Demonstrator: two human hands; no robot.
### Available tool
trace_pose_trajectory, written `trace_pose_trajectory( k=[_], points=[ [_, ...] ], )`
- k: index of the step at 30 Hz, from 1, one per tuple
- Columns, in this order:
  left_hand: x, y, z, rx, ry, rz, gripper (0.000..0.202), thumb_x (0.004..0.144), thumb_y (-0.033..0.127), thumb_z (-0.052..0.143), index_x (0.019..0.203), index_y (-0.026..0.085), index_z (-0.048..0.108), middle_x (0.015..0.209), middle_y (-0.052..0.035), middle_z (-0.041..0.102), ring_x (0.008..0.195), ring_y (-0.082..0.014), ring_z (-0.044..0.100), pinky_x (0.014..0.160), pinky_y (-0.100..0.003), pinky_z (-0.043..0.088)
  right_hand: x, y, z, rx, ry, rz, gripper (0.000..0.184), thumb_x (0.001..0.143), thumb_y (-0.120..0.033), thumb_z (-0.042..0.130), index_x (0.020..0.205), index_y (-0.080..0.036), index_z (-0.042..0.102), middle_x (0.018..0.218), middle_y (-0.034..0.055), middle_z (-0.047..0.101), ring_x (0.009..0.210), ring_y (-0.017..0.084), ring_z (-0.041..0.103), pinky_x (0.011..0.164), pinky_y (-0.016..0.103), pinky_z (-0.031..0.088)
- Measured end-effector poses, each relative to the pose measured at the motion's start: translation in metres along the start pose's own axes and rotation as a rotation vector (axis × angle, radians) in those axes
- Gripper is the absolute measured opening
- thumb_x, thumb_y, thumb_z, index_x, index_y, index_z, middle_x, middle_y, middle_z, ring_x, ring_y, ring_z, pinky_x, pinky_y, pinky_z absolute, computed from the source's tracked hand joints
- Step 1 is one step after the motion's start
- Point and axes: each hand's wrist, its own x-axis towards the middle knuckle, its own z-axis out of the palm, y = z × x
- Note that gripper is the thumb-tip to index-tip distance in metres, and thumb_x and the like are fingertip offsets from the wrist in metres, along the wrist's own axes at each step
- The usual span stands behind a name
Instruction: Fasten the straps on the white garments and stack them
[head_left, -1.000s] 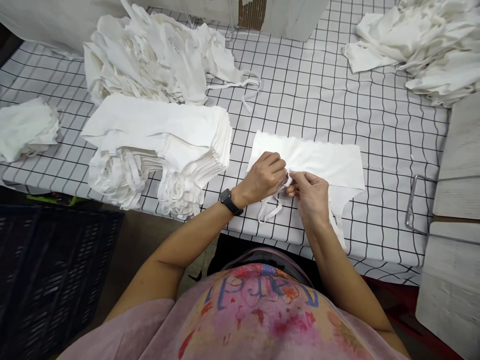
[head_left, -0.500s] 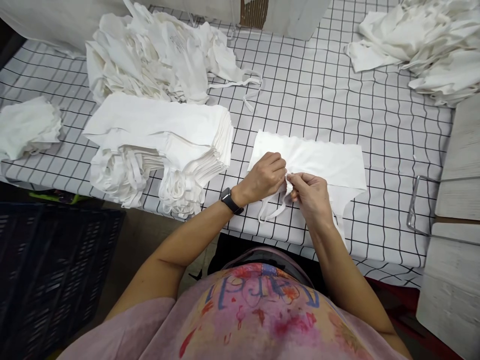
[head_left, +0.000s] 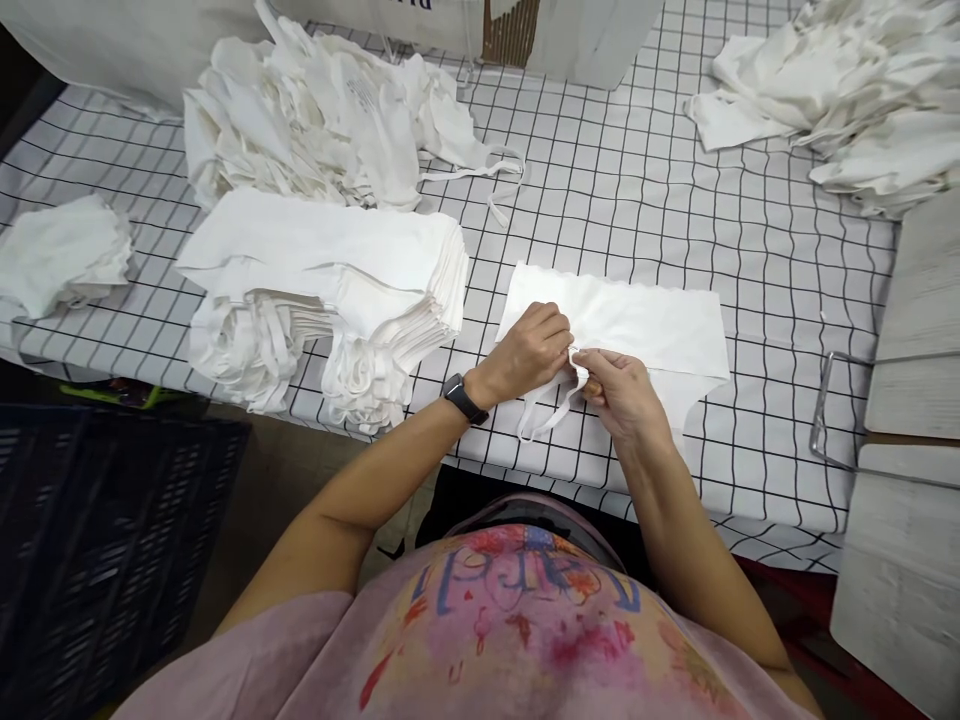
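Note:
A white cloth piece (head_left: 652, 325) with a scalloped-looking top edge and a notched right side lies flat on the checked tablecloth in front of me. My left hand (head_left: 531, 350), wearing a black watch, is closed over its left part, with the fingertips pinched at a narrow white strap (head_left: 551, 425). Right beside it, my right hand (head_left: 624, 395) pinches the same strap between thumb and fingers. The strap's loop hangs down toward the table edge below both hands. Exactly how the fingertips grip it is partly hidden.
Left of my hands sits a neat stack of white cloth pieces (head_left: 322, 240) with coiled straps. Behind it is a loose white heap (head_left: 315, 120); a smaller pile (head_left: 64, 255) lies far left, another heap (head_left: 847, 90) back right. A box with a metal handle (head_left: 919, 350) stands right.
My right hand has turned slightly at the strap, and the strap's loop has shifted a little. The left hand stays nearly in place. The view has shifted slightly.

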Motion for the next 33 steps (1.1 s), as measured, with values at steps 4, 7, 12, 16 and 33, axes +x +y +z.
trace_pose_trajectory(
  k=[4,7,12,16,33],
  points=[
    [0.000,0.001,-0.001,0.016,-0.043,0.032,0.025,0.097,0.006,0.047,0.079,0.017,0.061,0.087,-0.0084,0.067,0.090,-0.0232,0.058,0.083,-0.042,0.052,0.004,-0.008,-0.002,0.027,-0.061,0.117,0.030,0.051,-0.025,0.087,0.053,-0.015,0.059,0.051,-0.0082,0.039,0.042,-0.001,0.025,0.034,0.014,0.019],
    [0.000,0.002,-0.001,0.027,0.004,0.013,0.024,0.098,0.006,0.047,0.081,0.016,0.063,0.089,-0.0086,0.067,0.091,-0.0226,0.059,0.083,-0.041,0.052,0.003,-0.009,-0.006,0.004,-0.066,0.092,0.028,0.053,-0.027,0.087,0.056,-0.014,0.062,0.050,-0.0086,0.038,0.043,0.000,0.025,0.035,0.014,0.018],
    [-0.001,0.001,0.001,0.054,0.053,0.030,0.029,0.100,0.008,0.046,0.079,0.017,0.063,0.084,-0.0073,0.067,0.087,-0.0214,0.058,0.081,-0.039,0.052,-0.007,0.001,-0.002,-0.078,-0.022,-0.093,0.023,0.067,-0.030,0.080,0.060,-0.016,0.063,0.049,-0.0071,0.043,0.042,0.003,0.032,0.038,0.017,0.026],
    [-0.002,-0.001,0.002,0.086,-0.009,0.036,0.030,0.099,0.006,0.046,0.076,0.017,0.064,0.083,-0.0071,0.067,0.087,-0.0215,0.057,0.082,-0.039,0.050,-0.015,0.006,0.000,-0.259,-0.071,-0.165,0.025,0.078,-0.032,0.074,0.062,-0.017,0.063,0.055,-0.0017,0.058,0.043,0.006,0.043,0.041,0.020,0.035],
    [-0.024,0.029,-0.051,0.399,-0.365,-0.349,0.039,0.094,-0.001,0.042,0.118,0.014,0.069,0.128,-0.0138,0.069,0.117,-0.0300,0.059,0.094,-0.045,0.052,-0.021,0.004,-0.124,-1.439,0.308,-0.243,0.082,0.106,-0.061,0.014,0.169,-0.009,0.014,0.176,0.0165,0.004,0.163,0.034,0.000,0.126,0.068,0.001]
  ],
)
